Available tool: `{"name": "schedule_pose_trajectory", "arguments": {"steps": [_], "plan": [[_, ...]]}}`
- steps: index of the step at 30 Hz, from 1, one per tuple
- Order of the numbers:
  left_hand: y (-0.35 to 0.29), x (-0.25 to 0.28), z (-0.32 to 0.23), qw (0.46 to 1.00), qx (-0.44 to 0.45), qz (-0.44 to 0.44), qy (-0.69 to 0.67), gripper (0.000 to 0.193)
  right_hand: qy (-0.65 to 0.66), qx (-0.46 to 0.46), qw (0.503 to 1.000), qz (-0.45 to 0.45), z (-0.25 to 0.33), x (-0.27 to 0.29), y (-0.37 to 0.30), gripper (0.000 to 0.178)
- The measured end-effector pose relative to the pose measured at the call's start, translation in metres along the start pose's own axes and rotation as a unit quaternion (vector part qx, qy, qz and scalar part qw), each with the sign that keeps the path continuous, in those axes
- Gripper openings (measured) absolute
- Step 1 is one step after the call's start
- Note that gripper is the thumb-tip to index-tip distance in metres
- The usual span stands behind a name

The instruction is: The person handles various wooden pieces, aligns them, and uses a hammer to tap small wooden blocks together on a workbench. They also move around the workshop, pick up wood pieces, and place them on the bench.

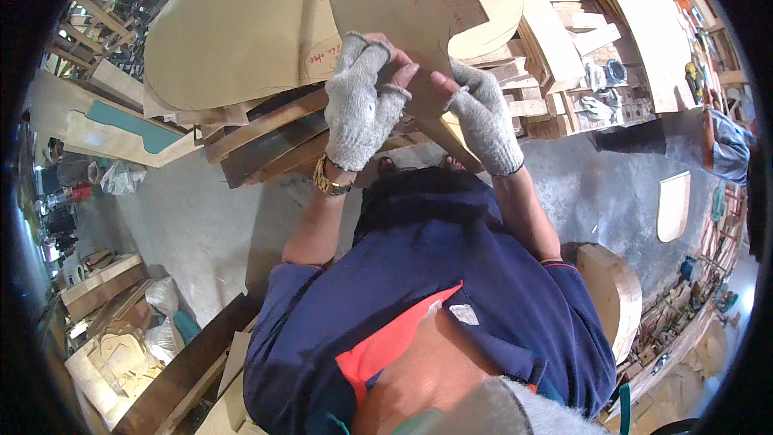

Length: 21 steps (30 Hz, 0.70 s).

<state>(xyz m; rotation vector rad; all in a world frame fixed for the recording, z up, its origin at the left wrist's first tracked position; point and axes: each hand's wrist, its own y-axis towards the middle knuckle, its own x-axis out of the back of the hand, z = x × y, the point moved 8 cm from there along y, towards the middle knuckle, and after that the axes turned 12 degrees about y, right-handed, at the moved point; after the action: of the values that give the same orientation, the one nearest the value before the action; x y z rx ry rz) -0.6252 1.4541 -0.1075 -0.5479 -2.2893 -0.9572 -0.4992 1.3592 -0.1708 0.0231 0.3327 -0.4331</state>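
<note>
My left hand (358, 109), in a grey knit glove with bare fingertips, pinches the near end of a tan template sheet (403, 8). Opposite it, my right hand (485, 119), gloved the same way, grips that end too, with its thumb toward the left thumb. The sheet is thin, has a curved cut-out on its right side and carries red handwriting. Beneath it spreads a larger rounded tan sheet (217, 48) with pen marks. Fingers of both hands are partly hidden by the gloves and the sheet.
Stacked wooden boards (274, 133) lie under the sheets. At the right are wood offcuts (580, 20), a roll of tape (615, 72) and a long pale board (644, 24). Another person's arm (684, 141) reaches in there. A curved wooden block (609, 298) stands by my right side.
</note>
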Motion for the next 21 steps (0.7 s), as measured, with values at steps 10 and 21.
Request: {"name": "schedule_pose_trajectory", "arguments": {"steps": [10,21], "plan": [[0.003,0.010,-0.026,0.967,0.030,0.056,-0.246,0.012,-0.296,0.154,0.942,-0.032,0.058,0.026,-0.026,0.029],[0.003,0.036,-0.086,0.940,-0.101,-0.034,-0.323,0.011,-0.091,0.076,0.992,0.041,0.087,0.013,-0.062,0.033]]}}
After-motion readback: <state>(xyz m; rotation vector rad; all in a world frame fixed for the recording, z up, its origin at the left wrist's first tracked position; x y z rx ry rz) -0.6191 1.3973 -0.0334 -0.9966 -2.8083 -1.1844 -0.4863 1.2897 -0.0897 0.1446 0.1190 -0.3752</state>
